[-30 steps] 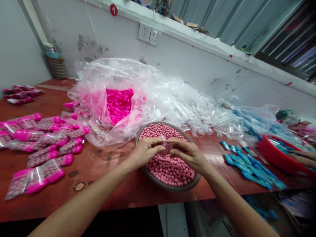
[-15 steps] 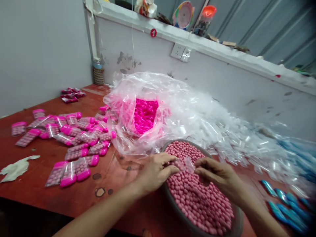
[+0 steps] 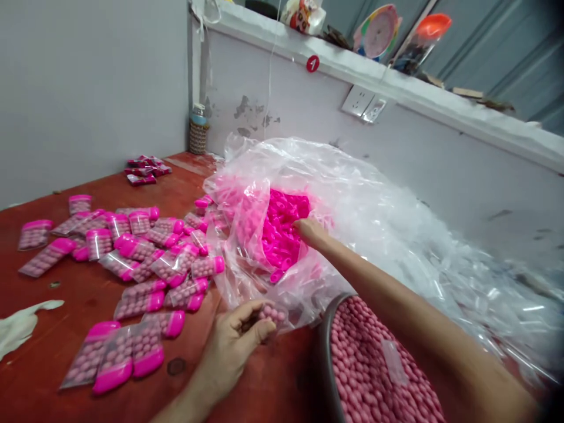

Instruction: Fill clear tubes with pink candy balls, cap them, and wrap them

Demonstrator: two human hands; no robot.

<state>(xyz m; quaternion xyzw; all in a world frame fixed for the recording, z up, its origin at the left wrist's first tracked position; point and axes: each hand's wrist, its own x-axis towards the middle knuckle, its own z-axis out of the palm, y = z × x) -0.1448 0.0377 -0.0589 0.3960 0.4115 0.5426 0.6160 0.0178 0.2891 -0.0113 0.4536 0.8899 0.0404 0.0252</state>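
My left hand point(image 3: 231, 343) pinches a small clear plastic case filled with pink beads point(image 3: 272, 313), held above the red table. My right hand point(image 3: 312, 232) reaches into the mouth of a clear plastic bag point(image 3: 247, 229), touching the bright pink plastic caps point(image 3: 282, 220) there. Its fingertips are partly hidden among the caps, so their grip is unclear. Below my right forearm stands a dark round basin point(image 3: 331, 352) full of pink beads point(image 3: 365, 364). One clear plastic case point(image 3: 394, 361) lies on those beads.
Several bead-filled cases with pink caps point(image 3: 141, 247) lie scattered on the red table point(image 3: 176, 393) at left. A heap of clear plastic pieces point(image 3: 440, 276) spreads to the right. Behind are dark pink packets point(image 3: 147, 169), a bottle in a woven holder point(image 3: 198, 132) and a shelf point(image 3: 396, 88).
My right hand has left the basin and moved up and left into the bag of caps. My left hand has drawn left from the basin with the bead-filled case. The view has shifted.
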